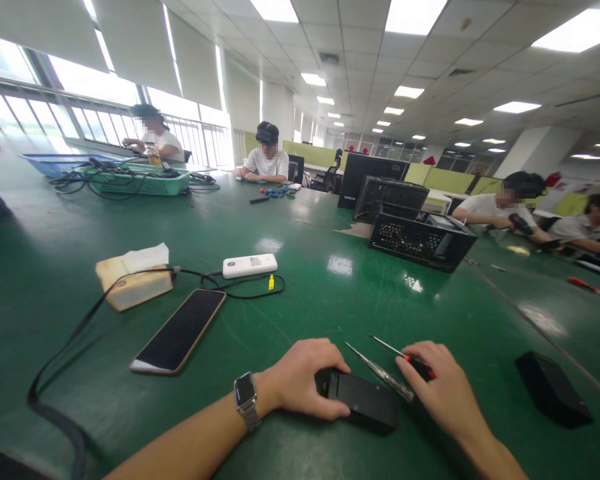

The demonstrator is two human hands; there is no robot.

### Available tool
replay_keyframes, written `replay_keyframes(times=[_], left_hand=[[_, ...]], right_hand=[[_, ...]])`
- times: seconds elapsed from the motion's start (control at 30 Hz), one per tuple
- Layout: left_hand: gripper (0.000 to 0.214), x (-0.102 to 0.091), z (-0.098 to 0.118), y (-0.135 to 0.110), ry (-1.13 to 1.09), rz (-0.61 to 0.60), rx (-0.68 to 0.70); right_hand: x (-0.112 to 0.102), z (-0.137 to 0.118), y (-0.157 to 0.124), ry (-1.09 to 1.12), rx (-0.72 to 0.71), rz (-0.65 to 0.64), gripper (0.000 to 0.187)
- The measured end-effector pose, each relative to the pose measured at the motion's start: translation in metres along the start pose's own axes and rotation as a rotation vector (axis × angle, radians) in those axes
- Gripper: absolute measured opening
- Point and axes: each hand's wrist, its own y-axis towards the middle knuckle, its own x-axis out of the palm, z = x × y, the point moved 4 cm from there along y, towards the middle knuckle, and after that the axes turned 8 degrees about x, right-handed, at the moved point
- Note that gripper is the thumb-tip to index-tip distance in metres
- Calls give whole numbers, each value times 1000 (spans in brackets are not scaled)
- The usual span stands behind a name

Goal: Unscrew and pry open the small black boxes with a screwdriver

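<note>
My left hand (307, 380), with a watch (246, 398) on its wrist, is closed round the left end of a black rectangular box (365, 401) lying on the green table. Its thumb and fingers press on opposite sides. My right hand (440, 387) is closed round the red and black handle of a screwdriver (391, 347), whose thin metal shaft points to the upper left. Between the hands a second screwdriver (383, 377), with a clear handle, lies just behind the box. At the right rests another black box (553, 388), touched by neither hand.
A phone (183, 332), a tissue pack (135, 277) and a white power bank (250, 265) with a black cable lie at left. Opened computer cases (420, 237) stand ahead. Green basket (135, 181) with cables sits farther back. Several people sit round the table.
</note>
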Motion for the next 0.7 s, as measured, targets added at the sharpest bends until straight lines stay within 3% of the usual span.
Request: replay_keyframes(times=[0.2, 0.4, 0.5, 0.63, 0.7], left_hand=[[51, 1, -1, 0, 14, -32, -41], [54, 2, -1, 0, -17, -26, -30], [53, 3, 1, 0, -34, -24, -17], [54, 4, -2, -1, -38, -55, -43], [55, 5, -3, -2, -39, -74, -57]], right_hand=[[1, 3, -2, -200, -12, -204, 27], [3, 1, -3, -60, 19, -271, 25], [-5, 13, -2, 186, 141, -166, 26], [-16, 30, -5, 723, 342, 132, 24], [-17, 33, -8, 963, 403, 212, 21]])
